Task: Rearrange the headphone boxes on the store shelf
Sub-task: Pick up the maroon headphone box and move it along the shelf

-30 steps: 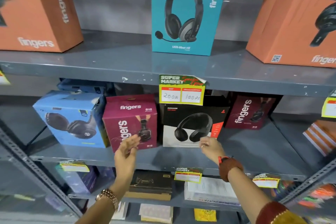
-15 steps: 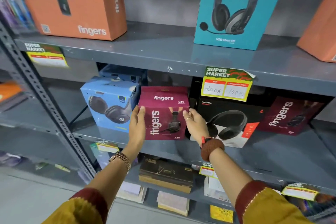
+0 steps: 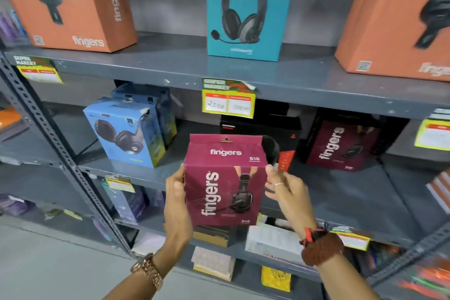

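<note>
Across the grey metal store shelf (image 3: 243,73), upright headphone boxes face outward for shoppers. Off its middle tier, clear of the blue box (image 3: 126,134), the maroon cardboard "fingers" headphone box (image 3: 224,190) hangs upright, left hand (image 3: 176,202) and right hand (image 3: 288,192) each with grip clamped on a side, probably for control.

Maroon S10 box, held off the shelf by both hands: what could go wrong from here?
1. The maroon box is held only by its side edges, left hand and right hand, nothing under it; it could slip.
2. The black box stands right behind it; pushing the box back in could knock it.
3. The blue box already leans and might topple if bumped.
</note>
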The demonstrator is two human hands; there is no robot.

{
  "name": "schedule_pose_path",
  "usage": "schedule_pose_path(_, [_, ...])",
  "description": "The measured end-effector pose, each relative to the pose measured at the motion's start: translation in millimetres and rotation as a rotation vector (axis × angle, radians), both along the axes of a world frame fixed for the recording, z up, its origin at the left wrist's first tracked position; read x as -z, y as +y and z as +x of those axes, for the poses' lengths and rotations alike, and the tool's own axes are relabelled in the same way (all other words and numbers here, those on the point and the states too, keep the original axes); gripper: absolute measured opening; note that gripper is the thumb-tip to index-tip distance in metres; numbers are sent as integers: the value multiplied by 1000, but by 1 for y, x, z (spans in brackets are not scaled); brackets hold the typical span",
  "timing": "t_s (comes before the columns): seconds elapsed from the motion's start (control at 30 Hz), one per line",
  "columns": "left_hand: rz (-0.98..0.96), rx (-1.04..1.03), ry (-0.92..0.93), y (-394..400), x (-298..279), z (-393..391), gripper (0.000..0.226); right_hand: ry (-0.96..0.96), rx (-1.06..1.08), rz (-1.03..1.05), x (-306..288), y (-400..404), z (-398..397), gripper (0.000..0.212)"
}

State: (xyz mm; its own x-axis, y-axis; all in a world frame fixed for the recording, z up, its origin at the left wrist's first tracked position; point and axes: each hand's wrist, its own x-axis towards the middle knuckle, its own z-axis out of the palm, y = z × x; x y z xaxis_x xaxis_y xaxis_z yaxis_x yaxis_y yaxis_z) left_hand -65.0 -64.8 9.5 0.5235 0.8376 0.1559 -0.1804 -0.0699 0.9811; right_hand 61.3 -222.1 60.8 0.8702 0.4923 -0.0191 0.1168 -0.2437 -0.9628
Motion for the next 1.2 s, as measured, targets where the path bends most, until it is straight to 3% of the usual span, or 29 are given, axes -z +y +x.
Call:
schedule_pose_path(0.13, [38,116,46,-69,-7,42,65,-25,112,14,-2,-79,32,23])
schedule_pose_path(0.2, [72,214,59,-102,-12,67,60,-53,172,-5,-1,-118,51,27])
schedule_pose_path(0.33, [48,422,121,-128,-12,117,50,-128,250,-43,7,-162,93,87])
schedule_pose_path(0.4, [40,485,178,-147,-12,150,42,-84,292,-24,9,-188,114,96])
schedule_pose_path(0.57, [-28,568,208,-161,-7,214,43,12,351,-13,14,-209,150,72])
schedule_pose_path(0.67, [-108,576,220,-168,-2,234,15,31,398,10,19,-214,165,65])
schedule_pose_path(0.8, [-143,549,230,-179,3,248,7,44,419,46,24,-218,171,57])
schedule_pose_path(1.2, [-63,491,192,-176,2,242,28,32,370,-4,26,-224,182,63])
